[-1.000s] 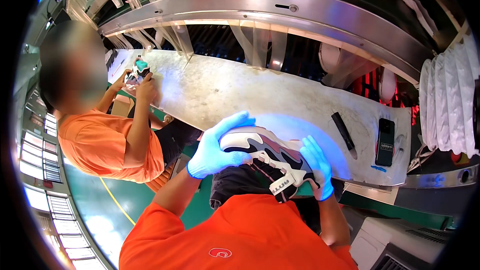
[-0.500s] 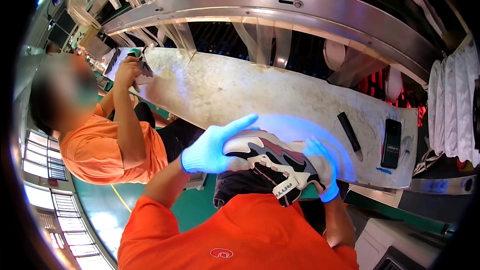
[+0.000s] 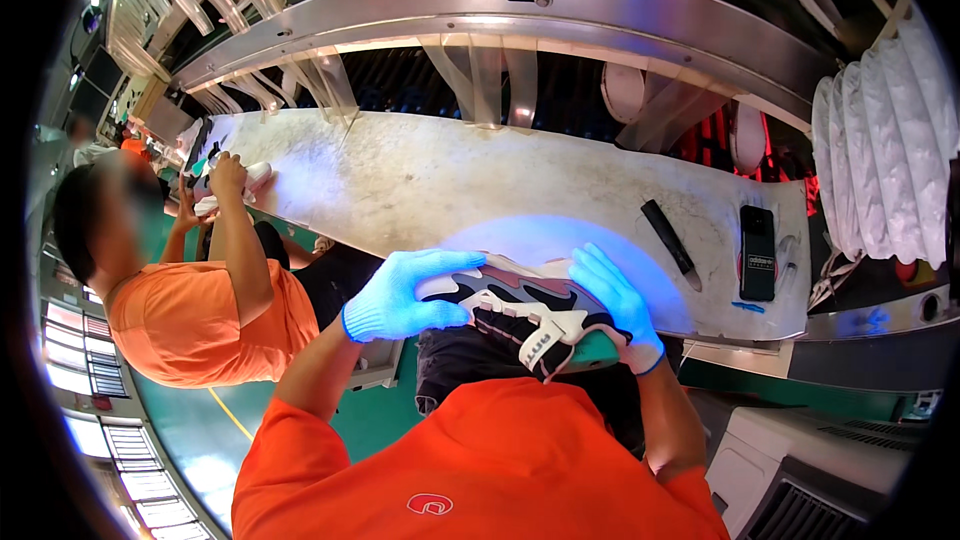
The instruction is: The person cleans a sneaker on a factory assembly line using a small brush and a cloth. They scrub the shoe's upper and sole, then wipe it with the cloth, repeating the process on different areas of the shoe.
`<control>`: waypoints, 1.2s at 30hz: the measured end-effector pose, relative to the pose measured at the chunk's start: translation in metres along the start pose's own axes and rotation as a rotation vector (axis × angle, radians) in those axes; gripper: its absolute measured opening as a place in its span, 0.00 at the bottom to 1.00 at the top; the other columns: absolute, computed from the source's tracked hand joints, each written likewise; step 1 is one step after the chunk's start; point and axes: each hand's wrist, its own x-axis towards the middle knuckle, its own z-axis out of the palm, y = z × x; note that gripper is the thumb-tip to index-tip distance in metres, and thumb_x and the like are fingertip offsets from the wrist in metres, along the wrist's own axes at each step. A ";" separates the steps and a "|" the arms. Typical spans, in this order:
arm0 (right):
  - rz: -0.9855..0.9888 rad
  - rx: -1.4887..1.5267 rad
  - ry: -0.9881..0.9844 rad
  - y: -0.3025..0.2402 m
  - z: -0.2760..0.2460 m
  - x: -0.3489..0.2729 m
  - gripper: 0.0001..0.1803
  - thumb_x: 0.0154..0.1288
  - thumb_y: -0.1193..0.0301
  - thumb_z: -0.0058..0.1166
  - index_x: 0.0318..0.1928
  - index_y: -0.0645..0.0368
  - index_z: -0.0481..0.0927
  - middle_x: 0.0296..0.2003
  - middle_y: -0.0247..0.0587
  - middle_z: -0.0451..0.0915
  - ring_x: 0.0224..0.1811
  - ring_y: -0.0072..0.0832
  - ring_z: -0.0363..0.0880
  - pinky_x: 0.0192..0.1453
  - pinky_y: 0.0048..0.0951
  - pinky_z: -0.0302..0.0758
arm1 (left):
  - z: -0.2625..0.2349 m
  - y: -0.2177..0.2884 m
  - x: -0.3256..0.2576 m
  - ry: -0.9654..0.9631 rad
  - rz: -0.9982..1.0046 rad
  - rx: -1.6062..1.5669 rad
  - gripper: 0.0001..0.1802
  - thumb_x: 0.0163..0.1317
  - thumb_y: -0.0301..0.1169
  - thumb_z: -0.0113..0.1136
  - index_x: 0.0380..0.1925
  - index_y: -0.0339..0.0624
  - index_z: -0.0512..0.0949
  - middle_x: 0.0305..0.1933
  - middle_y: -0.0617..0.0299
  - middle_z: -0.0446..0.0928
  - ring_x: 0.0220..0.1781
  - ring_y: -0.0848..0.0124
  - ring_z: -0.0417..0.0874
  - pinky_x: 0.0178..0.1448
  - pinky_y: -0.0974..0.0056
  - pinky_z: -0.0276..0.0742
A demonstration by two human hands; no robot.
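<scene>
A sneaker (image 3: 512,292) in grey, black, pink and off-white is held sideways over the near edge of the worktop. My left hand (image 3: 408,296), in a pale glove lit blue, grips its left end, with the thumb on the near side. At the other end, my gloved right hand (image 3: 618,306) is wrapped over the far side and the heel, its fingers pointing away from me. A teal-green last (image 3: 598,352) shows in the shoe's opening. An off-white strap (image 3: 545,342) with dark lettering lies beside that opening.
Lit by a blue patch, the pale worktop (image 3: 420,175) holds a black pen-like tool (image 3: 668,238) and a black phone (image 3: 757,250). Behind runs a metal rail (image 3: 430,2) with clear strips. At left a co-worker (image 3: 205,310) handles another shoe. A grey machine (image 3: 800,470) stands lower right.
The sneaker has tilted, so more of the green last shows. My right hand has shifted from the heel's side to over its far side. The co-worker's shoe has turned and the view has shifted.
</scene>
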 end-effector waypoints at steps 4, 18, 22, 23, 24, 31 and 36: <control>-0.047 -0.112 0.017 -0.008 0.001 0.004 0.39 0.73 0.52 0.71 0.78 0.57 0.80 0.80 0.58 0.76 0.87 0.60 0.67 0.86 0.54 0.69 | 0.009 -0.008 -0.005 0.083 0.089 -0.027 0.48 0.59 0.36 0.86 0.79 0.37 0.75 0.76 0.45 0.83 0.76 0.53 0.85 0.80 0.52 0.78; -0.045 -0.098 -0.033 -0.006 0.008 0.011 0.41 0.66 0.58 0.76 0.78 0.55 0.80 0.79 0.56 0.76 0.85 0.61 0.69 0.87 0.55 0.69 | -0.008 -0.003 0.015 -0.314 -0.125 -0.051 0.48 0.58 0.28 0.86 0.80 0.42 0.77 0.67 0.53 0.89 0.57 0.67 0.91 0.64 0.61 0.88; 0.261 0.055 -0.026 0.008 0.001 0.030 0.47 0.58 0.65 0.85 0.77 0.62 0.78 0.77 0.50 0.79 0.78 0.46 0.79 0.82 0.45 0.76 | -0.024 -0.028 0.049 -0.074 -0.463 -0.512 0.35 0.66 0.25 0.78 0.73 0.30 0.81 0.60 0.56 0.91 0.55 0.73 0.88 0.66 0.61 0.86; 0.503 0.142 -0.003 0.027 0.006 0.030 0.47 0.58 0.66 0.85 0.77 0.64 0.77 0.76 0.51 0.79 0.75 0.40 0.81 0.80 0.42 0.78 | -0.025 -0.024 0.060 0.018 -0.423 -0.396 0.30 0.72 0.31 0.73 0.71 0.29 0.84 0.56 0.56 0.91 0.56 0.72 0.88 0.67 0.61 0.85; 0.486 0.258 0.144 0.028 0.011 0.036 0.47 0.59 0.67 0.85 0.77 0.66 0.77 0.72 0.52 0.82 0.71 0.35 0.83 0.74 0.39 0.81 | -0.021 -0.028 0.065 0.066 -0.337 -0.300 0.29 0.73 0.37 0.71 0.69 0.30 0.85 0.56 0.57 0.91 0.56 0.70 0.88 0.67 0.61 0.83; 0.566 -0.084 0.544 0.031 0.020 0.060 0.42 0.71 0.53 0.78 0.76 0.65 0.79 0.50 0.51 0.94 0.52 0.42 0.94 0.59 0.42 0.88 | 0.035 0.002 0.039 0.190 -0.134 0.711 0.78 0.46 0.70 0.83 0.87 0.33 0.59 0.81 0.32 0.72 0.82 0.33 0.74 0.85 0.42 0.70; 0.416 -1.208 0.645 0.037 -0.033 0.025 0.39 0.68 0.47 0.72 0.71 0.58 0.82 0.67 0.57 0.83 0.70 0.61 0.79 0.75 0.61 0.74 | 0.026 -0.014 0.065 0.213 -0.285 0.611 0.62 0.52 0.59 0.83 0.83 0.43 0.69 0.68 0.41 0.85 0.67 0.41 0.88 0.70 0.45 0.84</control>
